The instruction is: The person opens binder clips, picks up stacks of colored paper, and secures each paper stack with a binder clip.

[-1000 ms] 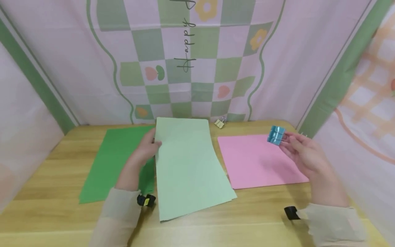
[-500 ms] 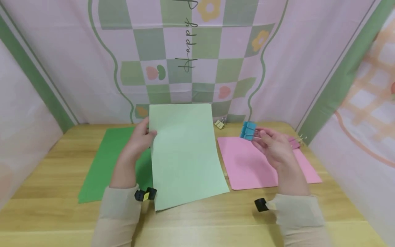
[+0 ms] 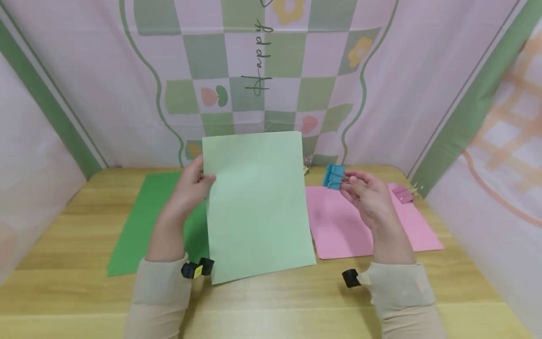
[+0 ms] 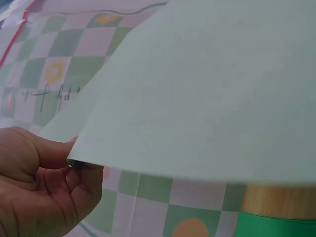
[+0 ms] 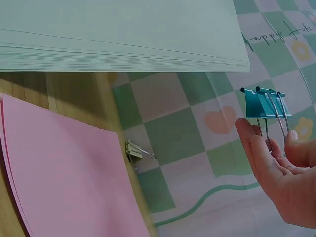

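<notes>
My left hand (image 3: 188, 188) pinches the left edge of a stack of pale green paper (image 3: 258, 207), thumb in front and fingers behind. The stack is raised off the table and tilted; its many sheet edges show in the right wrist view. To its right, my right hand (image 3: 372, 195) holds a blue binder clip (image 3: 334, 177) by its wire handles, between thumb and fingers. The clip's jaws point left toward the stack, a gap apart from it. Beneath the right hand lies a pink paper stack (image 3: 338, 226); dark green paper (image 3: 144, 221) lies under the left arm.
A pink binder clip (image 3: 403, 193) sits at the far right corner of the pink paper. Near the table's back edge is a pale yellow binder clip (image 5: 133, 152), partly hidden in the head view. A patterned curtain (image 3: 241, 56) hangs behind the wooden table (image 3: 271, 310).
The pale green stack has been lifted and tipped more upright by my left hand. My right hand has moved left with the blue binder clip, closer to the stack, uncovering the pink binder clip.
</notes>
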Demonstrator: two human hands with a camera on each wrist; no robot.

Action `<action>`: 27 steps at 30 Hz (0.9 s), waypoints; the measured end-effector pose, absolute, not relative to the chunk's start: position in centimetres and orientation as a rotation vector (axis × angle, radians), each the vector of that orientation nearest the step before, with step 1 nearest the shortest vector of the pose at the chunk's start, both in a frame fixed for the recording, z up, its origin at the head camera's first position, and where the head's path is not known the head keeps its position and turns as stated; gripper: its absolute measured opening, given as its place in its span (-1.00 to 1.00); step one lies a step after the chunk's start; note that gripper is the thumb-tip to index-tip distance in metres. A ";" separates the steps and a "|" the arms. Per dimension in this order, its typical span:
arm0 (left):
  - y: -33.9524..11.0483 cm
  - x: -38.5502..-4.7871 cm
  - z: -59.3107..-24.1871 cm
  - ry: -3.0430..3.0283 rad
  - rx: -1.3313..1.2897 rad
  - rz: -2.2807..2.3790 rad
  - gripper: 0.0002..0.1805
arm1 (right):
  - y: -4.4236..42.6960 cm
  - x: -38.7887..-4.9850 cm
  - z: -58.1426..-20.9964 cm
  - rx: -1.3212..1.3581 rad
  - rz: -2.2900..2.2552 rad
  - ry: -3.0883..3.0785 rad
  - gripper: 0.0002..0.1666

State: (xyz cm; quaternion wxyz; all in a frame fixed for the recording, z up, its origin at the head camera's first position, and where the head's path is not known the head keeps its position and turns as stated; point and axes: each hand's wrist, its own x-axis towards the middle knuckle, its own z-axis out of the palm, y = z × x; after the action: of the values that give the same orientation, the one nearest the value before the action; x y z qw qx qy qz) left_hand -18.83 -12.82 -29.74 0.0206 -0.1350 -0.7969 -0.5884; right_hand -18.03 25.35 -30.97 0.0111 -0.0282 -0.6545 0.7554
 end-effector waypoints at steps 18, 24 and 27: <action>-12.6 -18.5 -29.5 -2.444 -0.493 -1.805 -0.39 | 23.9 -18.1 -31.3 -0.109 2.204 -2.142 -0.83; -12.5 -18.6 -29.6 -2.440 -0.518 -1.798 -0.41 | 23.7 -18.1 -31.4 -0.074 2.171 -2.170 -0.80; -12.4 -18.6 -29.6 -2.441 -0.531 -1.796 -0.42 | 23.6 -18.0 -31.4 -0.065 2.161 -2.190 -0.76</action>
State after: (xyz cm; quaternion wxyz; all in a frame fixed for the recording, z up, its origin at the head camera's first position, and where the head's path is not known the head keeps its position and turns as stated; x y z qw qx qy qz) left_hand -18.58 -12.42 -29.56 0.0323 -0.1726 -0.7929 -0.5834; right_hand -17.96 23.62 -31.40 0.0321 -0.0212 -0.7114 0.7017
